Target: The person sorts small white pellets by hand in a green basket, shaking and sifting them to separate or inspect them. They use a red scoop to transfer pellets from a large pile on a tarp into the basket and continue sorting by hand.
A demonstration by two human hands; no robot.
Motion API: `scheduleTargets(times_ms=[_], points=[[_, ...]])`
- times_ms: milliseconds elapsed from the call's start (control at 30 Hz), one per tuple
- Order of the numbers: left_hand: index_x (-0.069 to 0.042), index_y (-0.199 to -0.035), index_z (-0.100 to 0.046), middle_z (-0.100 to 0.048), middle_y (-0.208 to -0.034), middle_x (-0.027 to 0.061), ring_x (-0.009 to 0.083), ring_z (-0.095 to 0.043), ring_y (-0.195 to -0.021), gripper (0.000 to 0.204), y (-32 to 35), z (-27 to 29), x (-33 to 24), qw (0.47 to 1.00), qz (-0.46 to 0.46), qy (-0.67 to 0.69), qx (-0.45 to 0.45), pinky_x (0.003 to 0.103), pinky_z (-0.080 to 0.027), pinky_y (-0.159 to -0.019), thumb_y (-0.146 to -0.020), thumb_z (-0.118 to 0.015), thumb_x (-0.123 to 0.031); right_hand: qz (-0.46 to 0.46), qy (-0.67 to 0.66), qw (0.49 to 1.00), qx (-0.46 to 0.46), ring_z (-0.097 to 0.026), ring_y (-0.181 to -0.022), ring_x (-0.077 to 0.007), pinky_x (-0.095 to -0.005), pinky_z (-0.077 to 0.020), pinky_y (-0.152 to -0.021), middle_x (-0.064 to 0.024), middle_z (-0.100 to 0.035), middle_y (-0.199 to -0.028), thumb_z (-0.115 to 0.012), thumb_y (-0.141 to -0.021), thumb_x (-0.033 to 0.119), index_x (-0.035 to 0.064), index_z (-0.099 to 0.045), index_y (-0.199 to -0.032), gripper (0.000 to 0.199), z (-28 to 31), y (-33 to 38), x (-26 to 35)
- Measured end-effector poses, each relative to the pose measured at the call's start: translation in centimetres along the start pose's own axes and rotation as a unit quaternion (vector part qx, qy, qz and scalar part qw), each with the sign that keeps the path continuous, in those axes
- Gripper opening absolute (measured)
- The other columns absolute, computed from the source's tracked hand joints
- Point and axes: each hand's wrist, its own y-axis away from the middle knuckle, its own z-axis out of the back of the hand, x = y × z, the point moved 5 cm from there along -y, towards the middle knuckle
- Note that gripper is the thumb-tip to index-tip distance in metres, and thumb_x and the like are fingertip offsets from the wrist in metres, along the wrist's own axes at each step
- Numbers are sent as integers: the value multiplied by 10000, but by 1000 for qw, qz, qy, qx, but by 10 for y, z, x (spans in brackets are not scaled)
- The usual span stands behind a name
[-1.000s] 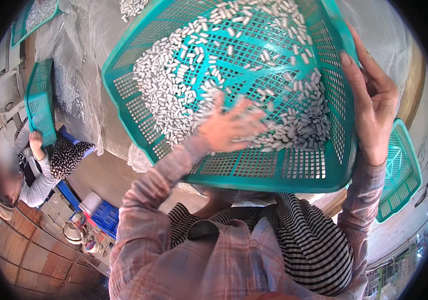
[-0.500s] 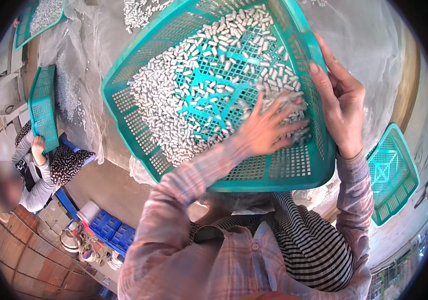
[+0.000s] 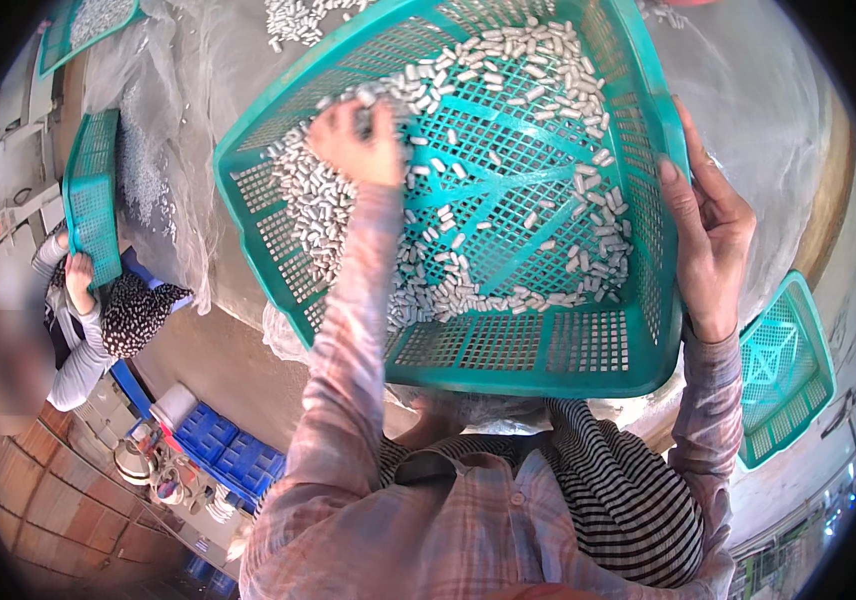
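A large green plastic basket (image 3: 488, 385) with perforated walls is tilted in front of me. Many small white capsule-shaped pieces (image 3: 313, 215) lie in it, banked along the left side, the far right corner and the near edge. My left hand (image 3: 358, 145) is in the heap at the left side, slightly blurred; a gap shows between thumb and fingers, while the fingertips are hidden among the pieces. On the right wall, my right hand (image 3: 713, 225) grips the basket's rim, thumb on the near face and fingers behind.
At left, another person (image 3: 78, 300) holds a green basket (image 3: 93, 200). A second green basket (image 3: 788, 370) stands at right. Loose white pieces (image 3: 298, 20) lie on the sheet-covered surface beyond my basket. Blue crates (image 3: 228, 455) sit at lower left.
My left hand has swept from the basket's right side to its left, and more of the green lattice bottom now shows. My right hand keeps its grip; the basket sits slightly farther right.
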Motion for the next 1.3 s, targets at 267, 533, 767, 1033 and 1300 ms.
scheduleTargets(times_ms=[267,533,767,1033,1300], points=[[-137,-1444,-346,-191,-1545,105,376,-109,-1423,646,99,-23,-196,907,-191,124,355,615,-68,-1115,-889,-533,-408,20,112,993,-3,-593,-782,-59,-227,-480,-701,-94,-694,-942,-628,-914,161,74,-506,-1356,466,-1,-12,-22],[-250,-1334,-530,-322,-1519,33,287,-318,-1384,631,126,170,-33,836,-198,24,511,557,-283,-1100,-748,-645,-45,101,388,910,-109,-626,-634,-179,-311,-473,-586,-86,-690,-839,-638,-892,282,162,-625,-1242,371,61,-10,17],[-79,-1410,-396,-365,-1463,186,286,-317,-1370,734,63,218,47,978,29,135,155,422,-290,-1111,-722,-645,-19,272,519,805,-88,-543,-1171,-290,-367,-545,-776,-108,-396,-1433,-641,-847,196,288,-355,-1447,671,-34,13,-17],[13,-1360,-399,-555,-1257,114,219,-536,-1141,744,98,222,95,807,398,348,262,343,-406,-1000,-639,-574,68,252,551,791,-84,-319,-1356,-361,-490,-373,-1041,-98,-252,-1523,-625,-847,157,311,-278,-1479,737,-29,-7,-49],[23,-1395,-362,-560,-1247,114,212,-553,-1139,854,59,306,69,779,377,451,218,324,-426,-996,-549,-448,103,295,605,726,141,-169,-1433,-332,-545,-135,-1145,-110,-202,-1551,-527,-927,368,182,-226,-1502,676,-96,9,-35]])
